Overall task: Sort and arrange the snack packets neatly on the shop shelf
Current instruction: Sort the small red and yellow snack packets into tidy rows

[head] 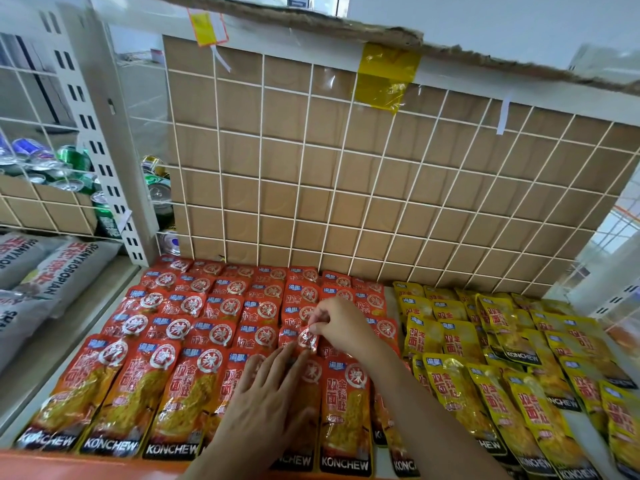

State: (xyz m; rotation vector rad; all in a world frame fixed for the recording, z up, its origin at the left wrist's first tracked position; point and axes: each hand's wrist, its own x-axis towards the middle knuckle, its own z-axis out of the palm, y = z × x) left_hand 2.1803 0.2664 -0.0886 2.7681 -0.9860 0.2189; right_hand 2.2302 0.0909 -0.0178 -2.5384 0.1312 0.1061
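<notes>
left hand (266, 389) bare | right hand (341, 323) bare | forearms bare

Two hands: your left hand (266, 396) and right hand (341, 323). Around your fingers (273, 364) lie roughly three dozen red packets (214, 332), overlapped too much for an exact count. Right of your fingers are about twenty yellow packets (457, 386), and far left, three grey sacks (59, 271).

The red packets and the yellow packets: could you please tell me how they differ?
The red packets lie left on the shelf, the yellow packets right. The red packets form straight overlapping rows; the yellow packets sit more askew. The right hand pinches a red packet, while no hand touches the yellow packets. Both carry KONCHEW branding.
</notes>
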